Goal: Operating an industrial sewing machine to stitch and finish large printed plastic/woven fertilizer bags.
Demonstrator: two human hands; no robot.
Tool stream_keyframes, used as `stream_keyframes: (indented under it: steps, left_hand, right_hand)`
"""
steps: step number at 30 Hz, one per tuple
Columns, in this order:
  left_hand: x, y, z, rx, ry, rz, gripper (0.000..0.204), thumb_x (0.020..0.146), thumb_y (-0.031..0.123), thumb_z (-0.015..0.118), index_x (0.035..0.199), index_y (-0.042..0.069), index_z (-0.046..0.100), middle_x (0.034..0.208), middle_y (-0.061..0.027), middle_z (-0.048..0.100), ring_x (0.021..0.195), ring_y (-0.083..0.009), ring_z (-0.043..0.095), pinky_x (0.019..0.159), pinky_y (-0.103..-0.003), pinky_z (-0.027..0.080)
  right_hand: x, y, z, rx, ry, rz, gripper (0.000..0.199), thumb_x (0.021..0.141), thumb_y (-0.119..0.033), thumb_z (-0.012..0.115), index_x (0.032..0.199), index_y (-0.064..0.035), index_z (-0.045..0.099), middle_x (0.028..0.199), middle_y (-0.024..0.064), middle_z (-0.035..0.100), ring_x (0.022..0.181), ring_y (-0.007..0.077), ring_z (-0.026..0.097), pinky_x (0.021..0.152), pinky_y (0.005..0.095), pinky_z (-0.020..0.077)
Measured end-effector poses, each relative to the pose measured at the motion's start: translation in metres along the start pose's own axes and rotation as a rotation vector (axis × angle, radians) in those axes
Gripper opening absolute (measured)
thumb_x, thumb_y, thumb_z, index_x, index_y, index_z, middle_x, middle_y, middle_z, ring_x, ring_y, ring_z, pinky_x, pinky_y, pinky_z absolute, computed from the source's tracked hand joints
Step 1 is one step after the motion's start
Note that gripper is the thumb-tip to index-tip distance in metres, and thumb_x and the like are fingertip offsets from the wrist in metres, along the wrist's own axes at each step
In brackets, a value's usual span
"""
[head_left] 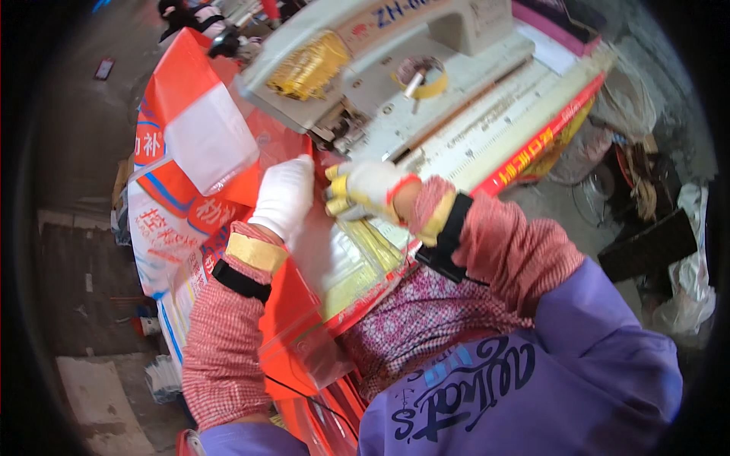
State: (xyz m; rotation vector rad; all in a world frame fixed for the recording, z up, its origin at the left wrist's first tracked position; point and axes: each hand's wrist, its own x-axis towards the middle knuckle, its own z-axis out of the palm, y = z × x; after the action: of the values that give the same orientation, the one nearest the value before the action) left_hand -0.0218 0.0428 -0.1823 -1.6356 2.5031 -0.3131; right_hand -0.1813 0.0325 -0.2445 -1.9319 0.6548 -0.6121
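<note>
My left hand [285,197], in a white glove, is closed on a red plastic bag [289,304] just in front of the sewing machine's [365,76] needle area. The bag runs under my left wrist and down toward my lap; its gripped edge is mostly hidden. Close to the right of that, my right hand [365,190] wears a white glove with yellow fingertips. Its fingers are bent and slightly apart over the machine bed, with nothing visible in them. Under it lies a clear, yellowish plastic sheet [357,258].
Red and white printed sacks [171,220] hang over the left side of the table. On the machine bed sits a tape roll [426,77], and yellow tape [308,67] wraps the machine head. At the right are clear plastic bags [688,281] and a dark box [650,247].
</note>
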Motion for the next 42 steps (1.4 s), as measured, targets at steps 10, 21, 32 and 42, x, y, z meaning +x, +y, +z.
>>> stream_keyframes:
  steps: [10,21,32,42]
  left_hand:
    - [-0.172,0.005,-0.195,0.423,-0.208,-0.071,0.005,0.073,0.007,0.057,0.07,0.01,0.054,0.064,-0.0063,0.056,0.07,-0.0285,0.06,0.063,-0.039,0.046]
    - [-0.197,-0.063,-0.249,0.609,0.795,0.091,0.034,0.072,-0.001,0.069,0.106,0.003,0.064,0.126,-0.0156,0.054,0.11,-0.0283,0.058,0.09,-0.035,0.048]
    - [-0.353,-0.045,0.014,-0.004,0.177,-0.613,0.078,0.06,0.034,0.078,0.124,0.001,0.05,0.126,-0.02,0.052,0.113,-0.0348,0.053,0.093,-0.042,0.045]
    - [-0.438,-0.099,0.108,0.234,-0.187,-0.939,0.016,0.079,0.012,0.055,0.084,0.009,0.069,0.081,-0.0127,0.068,0.074,-0.0304,0.067,0.067,-0.041,0.052]
  right_hand:
    - [0.046,-0.034,0.035,-0.95,0.148,-0.007,0.047,0.088,-0.014,0.045,0.133,-0.0019,0.045,0.134,0.017,0.05,0.125,0.0281,0.047,0.104,0.0375,0.0346]
    - [0.026,-0.114,0.101,-0.293,-0.024,-0.034,0.037,0.08,-0.035,0.068,0.101,-0.0056,0.063,0.092,0.0197,0.066,0.092,0.0345,0.063,0.077,0.0409,0.05]
    - [-0.012,-0.069,0.035,0.564,0.322,0.082,0.032,0.081,-0.011,0.071,0.11,-0.0006,0.062,0.09,0.0024,0.066,0.078,0.01,0.058,0.068,0.0253,0.0481]
    - [-0.082,-0.113,0.107,0.18,-0.007,-0.341,0.016,0.079,0.001,0.058,0.09,-0.004,0.069,0.083,0.0132,0.067,0.077,0.0238,0.065,0.068,0.0331,0.0507]
